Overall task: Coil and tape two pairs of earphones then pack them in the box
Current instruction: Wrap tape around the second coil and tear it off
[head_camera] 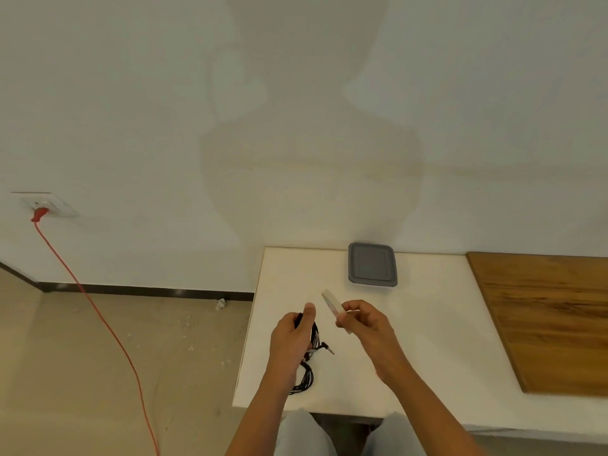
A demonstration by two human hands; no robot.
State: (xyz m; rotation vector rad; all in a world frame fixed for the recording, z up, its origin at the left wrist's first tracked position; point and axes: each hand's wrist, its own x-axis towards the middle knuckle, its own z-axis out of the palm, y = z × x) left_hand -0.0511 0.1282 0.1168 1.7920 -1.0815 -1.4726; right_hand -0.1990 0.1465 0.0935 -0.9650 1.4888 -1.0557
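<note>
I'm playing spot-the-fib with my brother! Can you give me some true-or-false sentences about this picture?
1. The left hand grips coiled black earphones. True.
2. The right hand is empty. False: it pinches a strip of tape.
3. The grey box has its lid off. False: the lid is on.
4. A red cable is plugged into the wall socket. True.
5. The box sits on the floor. False: it sits on the white table.

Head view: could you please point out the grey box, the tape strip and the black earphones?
grey box (372, 268), head view, lid centre.
tape strip (330, 301), head view, free upper end.
black earphones (315, 335), head view, held cable bundle.
</note>
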